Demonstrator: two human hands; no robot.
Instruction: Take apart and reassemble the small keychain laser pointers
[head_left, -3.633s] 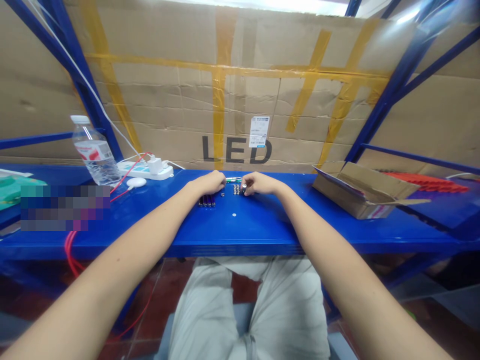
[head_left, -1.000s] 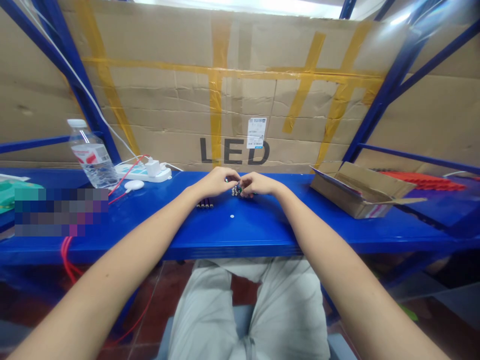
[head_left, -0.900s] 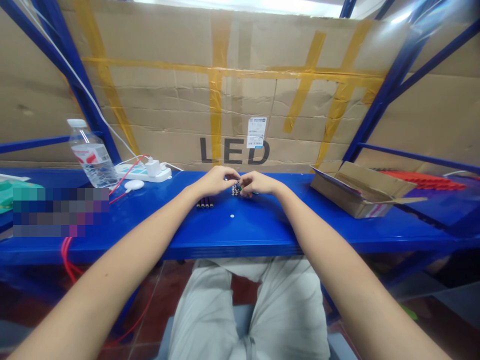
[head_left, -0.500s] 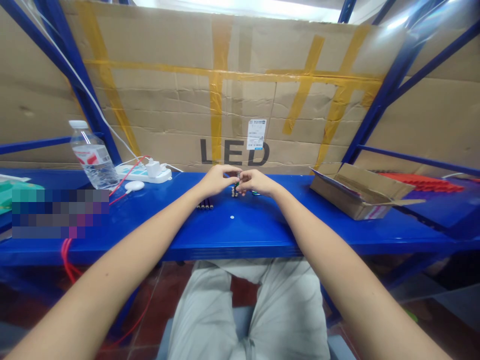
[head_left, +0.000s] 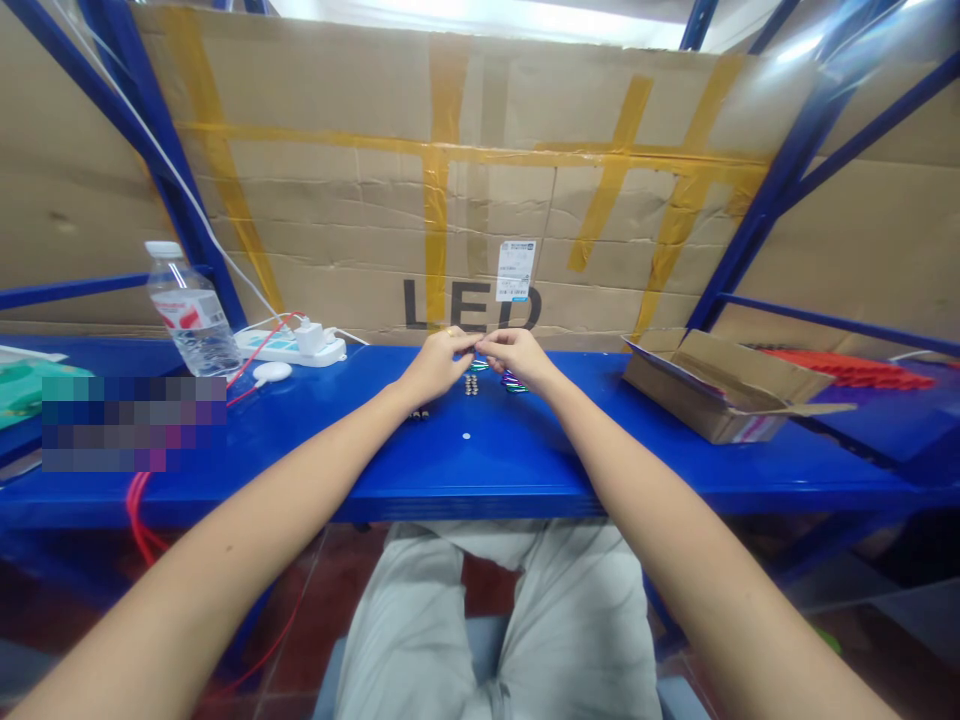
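My left hand and my right hand are raised a little above the blue bench, fingertips pinched together on a tiny part between them that I cannot make out. Under the hands lie a cluster of small silver metal pieces, green and purple rings or clips, and a few dark cylinders by my left wrist. A small white dot lies nearer to me.
A water bottle, a white power strip with a plug, a white puck and red cables are at the left. An open cardboard box sits right. A taped cardboard sheet marked LED closes the back.
Both hands have lifted off the bench top and come together, fingertips meeting over the metal pieces. The coloured rings by my right hand are now uncovered.
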